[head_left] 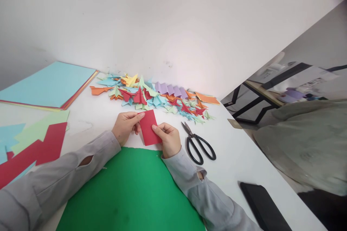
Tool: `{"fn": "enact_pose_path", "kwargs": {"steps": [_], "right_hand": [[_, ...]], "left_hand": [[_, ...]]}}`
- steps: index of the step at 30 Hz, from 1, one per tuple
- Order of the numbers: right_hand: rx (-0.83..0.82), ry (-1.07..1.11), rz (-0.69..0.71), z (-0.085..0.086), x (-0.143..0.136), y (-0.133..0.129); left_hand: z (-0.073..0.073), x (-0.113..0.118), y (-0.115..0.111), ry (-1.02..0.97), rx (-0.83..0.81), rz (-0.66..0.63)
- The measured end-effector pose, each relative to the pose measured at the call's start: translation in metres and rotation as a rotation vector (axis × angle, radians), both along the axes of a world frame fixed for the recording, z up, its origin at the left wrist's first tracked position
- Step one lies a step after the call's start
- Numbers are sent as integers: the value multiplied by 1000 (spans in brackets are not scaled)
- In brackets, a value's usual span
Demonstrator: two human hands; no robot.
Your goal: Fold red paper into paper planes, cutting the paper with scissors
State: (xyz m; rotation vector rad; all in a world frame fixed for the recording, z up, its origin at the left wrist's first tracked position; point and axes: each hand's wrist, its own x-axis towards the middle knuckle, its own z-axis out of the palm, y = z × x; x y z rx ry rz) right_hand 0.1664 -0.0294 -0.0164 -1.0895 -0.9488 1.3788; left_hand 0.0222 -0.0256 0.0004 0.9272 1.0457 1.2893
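Observation:
A small red rectangle of paper [148,130] is held up between my two hands, just beyond the far edge of a green sheet [132,191]. My left hand [126,126] pinches its upper left corner between thumb and fingers. On its right side, my right hand [168,139] grips it with the thumb lying on the front face. Scissors with black handles [199,144] lie on the table right of my right hand, blades pointing away. Behind the paper spreads a pile of small folded paper shapes [139,96] in several colours, many like little planes.
Large coloured sheets [51,83] are stacked at the back left, light blue on top. Red, green and blue paper offcuts [51,144] lie at the left. A black flat object [262,205] rests near the table's right edge. A wall [151,21] stands behind the pile.

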Motion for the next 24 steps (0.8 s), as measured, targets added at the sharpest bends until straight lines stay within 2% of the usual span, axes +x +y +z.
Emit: {"fn": "enact_pose_path", "kwargs": {"steps": [7,12,17,24], "right_hand": [[-5,68,75,3,-2,-2],[16,34,77,-2,-1,-1],[6,-1,78,2,-2,-2],[-56,-117,232,8,-3,-9]], "left_hand": [[-1,0,-1,99,40,-68],[1,2,0,54,0,10],[2,2,-1,-26,-32,8],[-1,1,-1,31,-24,48]]}}
